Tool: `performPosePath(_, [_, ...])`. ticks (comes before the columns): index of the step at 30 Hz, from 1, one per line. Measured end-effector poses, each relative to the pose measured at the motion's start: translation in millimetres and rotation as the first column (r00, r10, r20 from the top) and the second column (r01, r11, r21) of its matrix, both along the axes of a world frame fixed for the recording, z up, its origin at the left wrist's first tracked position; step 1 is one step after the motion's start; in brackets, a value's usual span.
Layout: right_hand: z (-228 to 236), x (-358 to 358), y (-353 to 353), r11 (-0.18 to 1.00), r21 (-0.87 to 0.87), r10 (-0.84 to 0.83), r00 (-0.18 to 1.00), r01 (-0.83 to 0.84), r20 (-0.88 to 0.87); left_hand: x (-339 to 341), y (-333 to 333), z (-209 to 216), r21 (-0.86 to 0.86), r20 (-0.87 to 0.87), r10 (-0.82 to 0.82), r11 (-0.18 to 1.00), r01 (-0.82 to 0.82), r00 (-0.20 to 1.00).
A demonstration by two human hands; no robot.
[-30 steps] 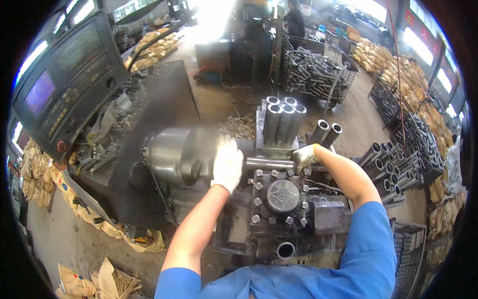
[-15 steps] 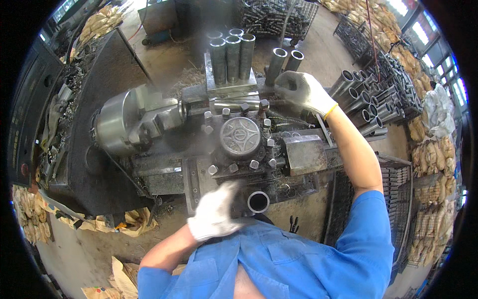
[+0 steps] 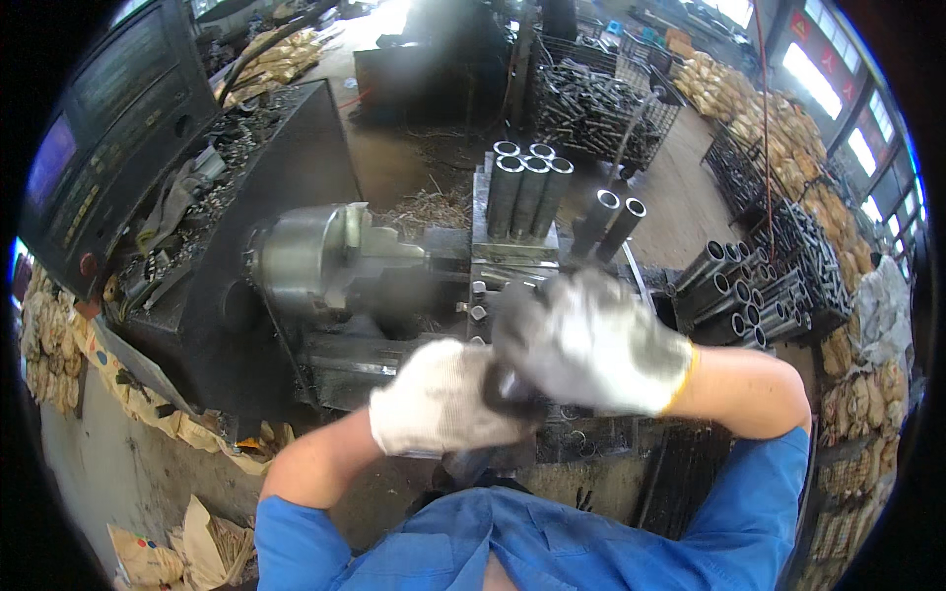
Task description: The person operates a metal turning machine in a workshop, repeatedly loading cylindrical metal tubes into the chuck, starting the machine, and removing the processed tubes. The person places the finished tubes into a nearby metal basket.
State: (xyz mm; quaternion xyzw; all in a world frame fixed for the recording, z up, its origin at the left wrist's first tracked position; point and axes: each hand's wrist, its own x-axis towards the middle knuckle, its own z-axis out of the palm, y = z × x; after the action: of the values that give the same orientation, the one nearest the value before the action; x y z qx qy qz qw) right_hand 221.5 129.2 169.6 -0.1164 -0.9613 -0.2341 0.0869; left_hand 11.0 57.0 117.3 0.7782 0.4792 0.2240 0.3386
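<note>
In front of my body, my left hand [image 3: 443, 399], in a white knit glove with dark fingers, is closed around a dark metal tube [image 3: 509, 386]. Only a small part of the tube shows between the hands. My right hand [image 3: 596, 345], gloved the same way, is right beside the tube's upper end and blurred by motion; its fingers cannot be made out. Both hands are over the lathe's tool post, which they mostly hide. To the left is the lathe chuck [image 3: 301, 258]. Several upright metal tubes [image 3: 529, 200] stand on a block beyond my hands.
Two more tubes [image 3: 609, 225] lean behind my right hand. Stacked tubes [image 3: 724, 286] lie to the right. A wire bin of metal parts [image 3: 601, 113] stands at the back. A dark machine housing [image 3: 256, 197] is at the left, with metal chips [image 3: 222, 187] on it.
My right hand has come back from near the leaning tubes to the tube before me. My left hand has risen and closed around that tube. The view has tilted upward.
</note>
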Motion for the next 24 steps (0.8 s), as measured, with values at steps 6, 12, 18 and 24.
performPosePath(6, [-18.7,7.1,106.6,0.930,-0.277,-0.283,0.953,0.244,-0.111,-119.7,12.6,-35.7,0.060,0.613,0.381,0.851,-0.522,0.692])
performPosePath(12, [-73.5,1.1,169.7,0.769,-0.416,-0.516,0.855,0.485,0.042,-155.7,-52.6,-140.3,-0.361,0.557,0.719,0.661,-0.658,0.416])
performPosePath(18, [-96.6,-18.3,188.4,0.764,-0.402,-0.503,0.856,0.505,0.120,-121.0,-89.7,-170.7,0.238,0.101,0.815,0.538,-0.809,0.571])
performPosePath(24, [-24.8,-58.8,136.6,0.845,-0.523,-0.040,0.962,-0.110,-0.268,-53.6,76.5,-15.7,0.747,-0.189,0.593,0.605,-0.278,0.783])
